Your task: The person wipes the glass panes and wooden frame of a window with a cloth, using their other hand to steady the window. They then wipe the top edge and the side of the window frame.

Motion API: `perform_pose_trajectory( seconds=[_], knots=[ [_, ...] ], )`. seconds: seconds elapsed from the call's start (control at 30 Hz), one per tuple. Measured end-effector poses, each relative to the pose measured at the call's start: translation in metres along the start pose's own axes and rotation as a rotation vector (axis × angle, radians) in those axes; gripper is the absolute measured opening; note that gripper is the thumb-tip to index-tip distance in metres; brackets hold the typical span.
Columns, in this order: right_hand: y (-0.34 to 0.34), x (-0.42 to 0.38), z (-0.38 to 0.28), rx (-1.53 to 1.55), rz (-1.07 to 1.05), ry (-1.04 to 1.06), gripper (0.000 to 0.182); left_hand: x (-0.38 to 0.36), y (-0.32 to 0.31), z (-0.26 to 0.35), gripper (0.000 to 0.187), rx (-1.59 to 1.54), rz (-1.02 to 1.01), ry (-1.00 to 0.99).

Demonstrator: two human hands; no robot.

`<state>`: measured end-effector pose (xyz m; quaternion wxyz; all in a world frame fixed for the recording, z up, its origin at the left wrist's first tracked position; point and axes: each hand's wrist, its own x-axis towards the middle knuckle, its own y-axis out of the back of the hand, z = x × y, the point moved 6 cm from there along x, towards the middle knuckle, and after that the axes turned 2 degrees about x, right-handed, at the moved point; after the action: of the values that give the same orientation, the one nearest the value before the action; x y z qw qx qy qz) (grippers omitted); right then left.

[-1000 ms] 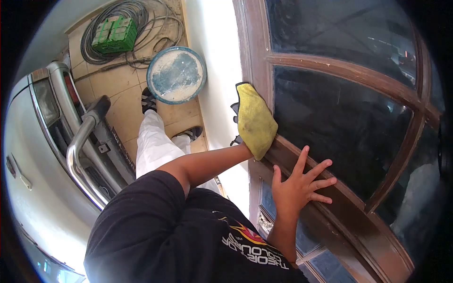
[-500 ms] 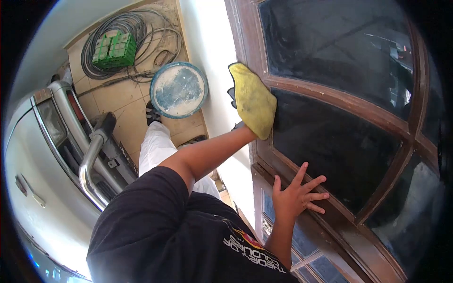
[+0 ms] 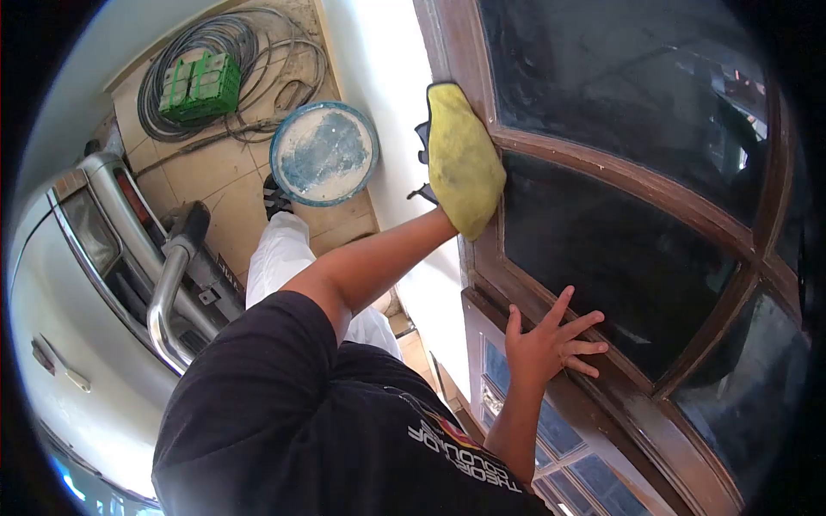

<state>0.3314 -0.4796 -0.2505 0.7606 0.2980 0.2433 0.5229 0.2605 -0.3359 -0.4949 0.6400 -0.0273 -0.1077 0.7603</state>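
A yellow microfibre cloth (image 3: 465,159) with dark edging lies pressed on the brown wooden door frame (image 3: 594,170), at its left upright. My left hand is under this cloth and holds it, so its fingers are hidden; only the wrist shows below. Dark grey edges of the cloth's other side stick out on its left. Lower down, my right hand (image 3: 544,348) rests open with fingers spread on the lower rail, its fingertips by the dark glass pane (image 3: 619,267).
A round blue basin (image 3: 325,155) with whitish residue stands on the tiled floor. Behind it are a coiled cable (image 3: 267,73) and a green crate (image 3: 202,89). A silver vehicle (image 3: 95,318) with a metal bumper bar is close on the left. A white wall (image 3: 383,95) adjoins the door.
My left hand has slid the yellow cloth a little farther up the frame's upright. The right hand stays spread on the lower rail. The view has shifted slightly.
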Motion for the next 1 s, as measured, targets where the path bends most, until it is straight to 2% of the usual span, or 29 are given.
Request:
perform_pose_trajectory(
  seconds=[0.1,0.13,0.17,0.27,0.3,0.37,0.43,0.5,0.53,0.67,0.7,0.77,0.8,0.83,0.9,0.93,1.0],
  knots=[
    [0.0,0.001,-0.002,0.008,-0.001,-0.013,0.089,-0.034,-0.015,-0.021,0.051,0.093,0.024,-0.078],
    [0.001,0.001,-0.002,0.009,0.008,-0.006,0.089,-0.05,-0.031,-0.029,0.052,-0.861,-0.158,-0.055],
    [0.001,0.002,-0.002,0.021,-0.009,-0.013,0.088,-0.069,-0.037,-0.037,0.052,-0.858,-0.152,-0.063],
    [0.01,0.001,-0.006,0.032,-0.004,-0.014,0.088,-0.131,-0.058,-0.054,0.051,-1.479,-0.236,0.164],
    [0.014,0.001,-0.007,0.026,0.015,-0.01,0.089,-0.142,-0.054,-0.049,0.051,-1.477,-0.238,0.159],
    [0.017,-0.001,-0.008,0.038,0.02,0.01,0.088,-0.163,-0.046,-0.032,0.047,-0.282,-0.387,-0.013],
    [0.018,-0.001,-0.006,0.053,0.028,0.033,0.088,-0.162,-0.041,-0.015,0.047,-0.328,-0.454,0.028],
    [0.015,0.0,-0.006,0.105,-0.003,0.078,0.082,-0.155,-0.038,-0.012,0.048,-0.774,-0.409,0.114],
    [0.014,0.001,-0.006,0.111,0.001,0.082,0.082,-0.145,-0.04,-0.015,0.048,-0.768,-0.407,0.109],
    [0.016,-0.001,-0.005,0.144,0.036,0.136,0.081,-0.076,-0.043,-0.013,0.049,0.909,0.237,-0.52],
    [0.017,-0.001,-0.005,0.151,0.044,0.159,0.08,-0.061,-0.039,-0.008,0.049,0.908,0.24,-0.525],
    [0.016,-0.002,-0.005,0.153,0.077,0.172,0.079,-0.027,-0.025,-0.002,0.048,0.343,-0.016,-0.384],
    [0.017,-0.003,-0.006,0.156,0.09,0.158,0.082,-0.019,-0.024,-0.006,0.048,0.177,-0.17,-0.162],
    [0.017,-0.003,-0.006,0.16,0.103,0.144,0.085,-0.02,-0.023,-0.006,0.048,0.185,-0.167,-0.168],
    [0.017,-0.002,-0.006,0.165,0.107,0.141,0.085,-0.024,-0.022,-0.007,0.049,-0.643,-0.208,-0.149],
    [0.016,-0.002,-0.006,0.159,0.102,0.135,0.085,-0.032,-0.026,-0.014,0.049,-0.641,-0.215,-0.149],
    [0.015,-0.001,-0.007,0.152,0.116,0.134,0.084,-0.058,-0.027,-0.009,0.051,0.53,0.089,-0.419]
  ],
)
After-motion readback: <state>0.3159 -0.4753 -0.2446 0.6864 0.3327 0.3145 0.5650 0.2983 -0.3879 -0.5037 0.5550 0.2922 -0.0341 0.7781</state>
